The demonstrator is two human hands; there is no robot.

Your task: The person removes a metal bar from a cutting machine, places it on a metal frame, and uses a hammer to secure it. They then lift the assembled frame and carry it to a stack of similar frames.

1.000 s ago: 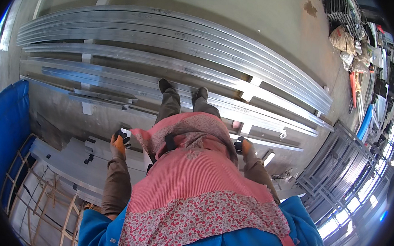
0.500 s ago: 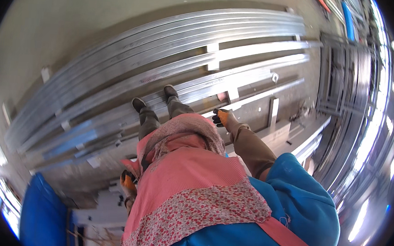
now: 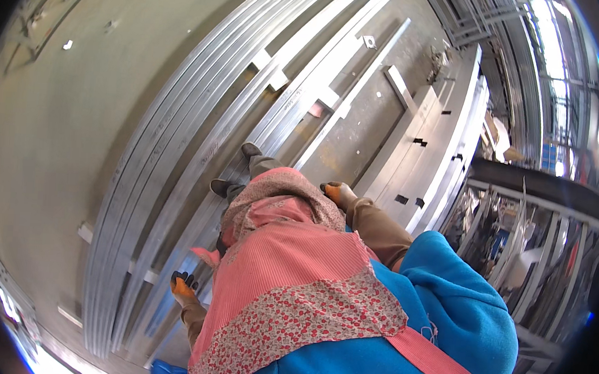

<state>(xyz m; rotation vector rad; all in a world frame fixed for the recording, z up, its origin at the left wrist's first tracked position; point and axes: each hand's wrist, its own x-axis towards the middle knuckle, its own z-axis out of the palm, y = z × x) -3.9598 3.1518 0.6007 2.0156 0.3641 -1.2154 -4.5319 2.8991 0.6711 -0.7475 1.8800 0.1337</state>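
My left hand (image 3: 183,286), in an orange and black glove, hangs at my left side with its fingers apart and nothing in it, above long silver metal profiles (image 3: 175,178) that lie on the floor. My right hand (image 3: 337,192), gloved the same way, is out at my right side with its fingers curled in and nothing visible in them. It hovers over a flat grey metal sheet (image 3: 359,122). My pink apron (image 3: 287,269) and blue jacket (image 3: 444,308) fill the lower middle. My shoes (image 3: 250,149) stand on the profiles.
Bare concrete floor (image 3: 60,135) lies to the left of the profile bundle. More grey profiles with slots (image 3: 427,147) lie to the right. Racks of metal bars and sheets (image 3: 539,238) stand at the far right.
The view has swung round, so the profiles now run diagonally. My right hand has moved out to the right and my left hand has dropped to my side.
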